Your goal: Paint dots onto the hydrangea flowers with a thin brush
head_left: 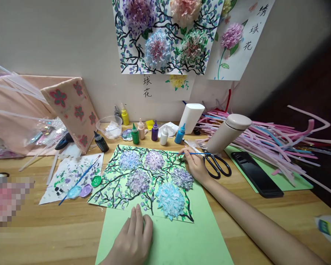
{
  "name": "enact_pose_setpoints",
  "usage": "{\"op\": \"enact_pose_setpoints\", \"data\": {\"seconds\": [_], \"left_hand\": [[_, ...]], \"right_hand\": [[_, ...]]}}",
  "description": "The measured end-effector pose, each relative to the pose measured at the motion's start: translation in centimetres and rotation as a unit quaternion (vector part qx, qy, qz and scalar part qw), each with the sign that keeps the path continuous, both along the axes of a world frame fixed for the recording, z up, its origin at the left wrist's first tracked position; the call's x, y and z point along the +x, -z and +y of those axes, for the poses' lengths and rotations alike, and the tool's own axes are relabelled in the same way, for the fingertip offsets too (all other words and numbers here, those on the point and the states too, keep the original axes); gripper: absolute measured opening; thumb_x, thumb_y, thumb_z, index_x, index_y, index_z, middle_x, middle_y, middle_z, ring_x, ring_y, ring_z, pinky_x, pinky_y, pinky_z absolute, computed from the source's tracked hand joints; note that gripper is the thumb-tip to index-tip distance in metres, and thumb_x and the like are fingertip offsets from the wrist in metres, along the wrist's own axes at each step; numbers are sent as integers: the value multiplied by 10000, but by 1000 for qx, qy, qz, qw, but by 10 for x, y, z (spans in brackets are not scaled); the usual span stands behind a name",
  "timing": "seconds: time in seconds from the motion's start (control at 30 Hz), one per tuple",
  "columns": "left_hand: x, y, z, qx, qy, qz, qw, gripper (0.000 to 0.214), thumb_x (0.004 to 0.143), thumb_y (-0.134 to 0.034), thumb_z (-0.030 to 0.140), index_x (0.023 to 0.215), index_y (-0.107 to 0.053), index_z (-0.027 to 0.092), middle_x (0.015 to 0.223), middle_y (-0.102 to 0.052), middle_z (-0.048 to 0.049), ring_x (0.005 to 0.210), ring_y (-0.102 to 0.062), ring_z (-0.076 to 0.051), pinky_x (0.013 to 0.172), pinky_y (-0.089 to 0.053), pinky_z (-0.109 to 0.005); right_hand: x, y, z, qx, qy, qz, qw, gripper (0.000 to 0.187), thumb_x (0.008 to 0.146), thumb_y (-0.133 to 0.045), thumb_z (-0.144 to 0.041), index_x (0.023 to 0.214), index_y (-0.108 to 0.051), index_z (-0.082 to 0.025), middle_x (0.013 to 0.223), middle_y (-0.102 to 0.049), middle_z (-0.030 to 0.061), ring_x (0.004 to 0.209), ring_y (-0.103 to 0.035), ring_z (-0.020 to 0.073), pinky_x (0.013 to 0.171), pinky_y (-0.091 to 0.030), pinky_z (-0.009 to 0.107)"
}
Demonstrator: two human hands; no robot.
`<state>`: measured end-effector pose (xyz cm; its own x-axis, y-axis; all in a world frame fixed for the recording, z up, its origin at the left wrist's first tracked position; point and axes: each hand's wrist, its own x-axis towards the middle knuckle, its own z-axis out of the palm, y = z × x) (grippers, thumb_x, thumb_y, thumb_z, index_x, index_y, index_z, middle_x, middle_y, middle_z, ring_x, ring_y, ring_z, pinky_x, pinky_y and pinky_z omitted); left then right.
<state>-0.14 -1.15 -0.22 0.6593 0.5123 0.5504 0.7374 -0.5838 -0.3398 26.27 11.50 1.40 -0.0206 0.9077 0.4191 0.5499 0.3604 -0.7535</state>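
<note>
With the brush [200, 153] pinched in the right hand [194, 163] at the far right of the painting [154, 179], strokes are tbh best kept light, near edge steadied by the flat, empty left hand [135, 235].

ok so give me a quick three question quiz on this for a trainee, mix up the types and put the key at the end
1. Multiple choice: what does the person's right hand hold?
A. a phone
B. a thin blue-handled brush
C. a paint bottle
2. True or false: in this view, the scissors lie to the right of the painting on the table.
3. Count: how many big fluffy flowers are on that painting?

Key: 1. B; 2. True; 3. Five
</note>
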Motion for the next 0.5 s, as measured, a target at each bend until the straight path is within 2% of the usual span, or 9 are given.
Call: {"op": "enact_pose_setpoints", "data": {"seconds": [0.5], "left_hand": [[-1,5,1,12,3,-14,1000,196,823,-354,107,890,-539,108,899,-688,-174,829,-664,-239,722,-429,-304]], "right_hand": [[1,1,1,16,-19,-27,999,309,946,-319,-350,887,-599,-232,841,-633,20,816,-570,182,775,-407,325]]}}
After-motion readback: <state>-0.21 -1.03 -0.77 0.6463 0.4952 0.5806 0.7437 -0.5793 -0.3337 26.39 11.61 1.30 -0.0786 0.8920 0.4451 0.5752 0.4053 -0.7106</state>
